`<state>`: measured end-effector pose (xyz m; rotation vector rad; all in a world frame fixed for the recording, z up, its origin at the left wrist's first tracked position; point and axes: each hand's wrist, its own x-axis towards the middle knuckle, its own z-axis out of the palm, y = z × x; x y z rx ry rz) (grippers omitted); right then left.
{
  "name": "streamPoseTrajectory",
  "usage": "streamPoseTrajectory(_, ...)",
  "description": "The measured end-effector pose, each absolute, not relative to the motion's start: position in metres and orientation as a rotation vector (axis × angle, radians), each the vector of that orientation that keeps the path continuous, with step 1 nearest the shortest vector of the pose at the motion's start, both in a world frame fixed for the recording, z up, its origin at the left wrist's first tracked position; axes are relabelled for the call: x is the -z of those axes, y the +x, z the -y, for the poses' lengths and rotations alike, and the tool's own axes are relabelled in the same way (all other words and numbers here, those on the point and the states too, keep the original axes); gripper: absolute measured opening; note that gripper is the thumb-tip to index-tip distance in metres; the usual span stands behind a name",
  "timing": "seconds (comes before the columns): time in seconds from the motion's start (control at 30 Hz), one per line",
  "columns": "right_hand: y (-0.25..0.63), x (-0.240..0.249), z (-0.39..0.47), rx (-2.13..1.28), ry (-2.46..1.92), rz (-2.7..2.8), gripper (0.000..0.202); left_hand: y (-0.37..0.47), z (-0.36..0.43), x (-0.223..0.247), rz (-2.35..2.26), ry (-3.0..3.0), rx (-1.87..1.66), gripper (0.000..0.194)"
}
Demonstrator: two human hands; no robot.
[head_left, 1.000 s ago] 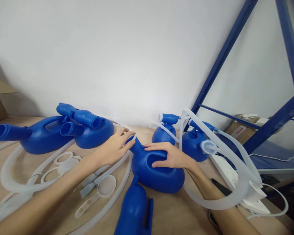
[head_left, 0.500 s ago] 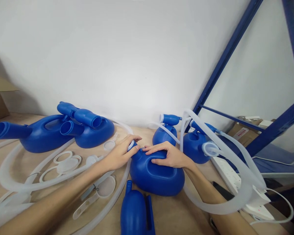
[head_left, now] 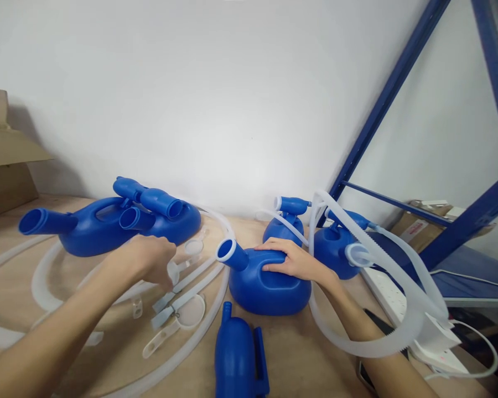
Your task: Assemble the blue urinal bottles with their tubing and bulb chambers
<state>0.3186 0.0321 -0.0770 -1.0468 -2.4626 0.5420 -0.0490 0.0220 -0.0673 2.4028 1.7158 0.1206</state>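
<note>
A white wall point(head_left: 249, 110) backs a brown table point(head_left: 307, 356), with a blue metal rack point(head_left: 388, 99) slanting up at the right. One cardboard box point(head_left: 8, 190) stands at the left edge; another box point(head_left: 417, 229) sits beyond the rack's crossbar. Translucent tubes point(head_left: 415, 318) loop over the table, one crossing the right forearm. A white power strip point(head_left: 388, 293) lies at the right.

Five big blue jugs are in view: two at left, two at back right, and the handled jug point(head_left: 265, 298) in the middle between the pairs. Its long axis runs left to right, and its open neck point(head_left: 231, 252) points up and leftward.

The right hand point(head_left: 292, 262) grips this jug's handle, thumb in the opening. The left hand point(head_left: 155, 260) hangs curled above small white parts; whether it pinches one cannot be told.

Of five small blue bottles, four rest on the other jugs and one bottle point(head_left: 236, 354) lies just in front, spout pointing away. Nearby is a round strapped cap point(head_left: 191, 312).
</note>
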Motion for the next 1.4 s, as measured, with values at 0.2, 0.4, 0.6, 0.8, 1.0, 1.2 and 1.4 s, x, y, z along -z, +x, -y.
streamPoseTrajectory(0.2, 0.318, 0.079, -0.034, -0.614, -1.082, 2.39, 0.047, -0.027, -0.023, 0.07, -1.776, 2.356, 0.211, 0.017)
streamPoseTrajectory(0.4, 0.319, 0.08, -0.035, -0.639, -1.092, 2.349, 0.044, -0.055, -0.018, 0.041, -1.64, 2.4, 0.015, 0.034)
streamPoseTrajectory(0.6, 0.319, 0.081, -0.036, -0.661, -1.079, 2.339, 0.043, -0.06, -0.005, 0.009, -1.434, 2.476, -0.216, 0.048)
streamPoseTrajectory(0.8, 0.32, 0.083, -0.037, -0.683, -1.045, 2.334, 0.043, -0.034, -0.017, 0.017, -1.386, 2.629, -0.478, 0.055)
streamPoseTrajectory(1.0, 0.321, 0.082, -0.036, -0.708, -1.044, 2.325, 0.043, -0.042, -0.021, 0.014, -1.224, 2.491, -0.419, 0.053)
streamPoseTrajectory(1.2, 0.321, 0.082, -0.036, -0.717, -1.061, 2.314, 0.042, -0.041, -0.016, 0.01, -1.198, 2.504, -0.373, 0.051)
streamPoseTrajectory(1.4, 0.319, 0.082, -0.036, -0.705, -1.045, 2.315, 0.044, -0.009, -0.013, 0.024, -1.139, 2.512, -0.429, 0.048)
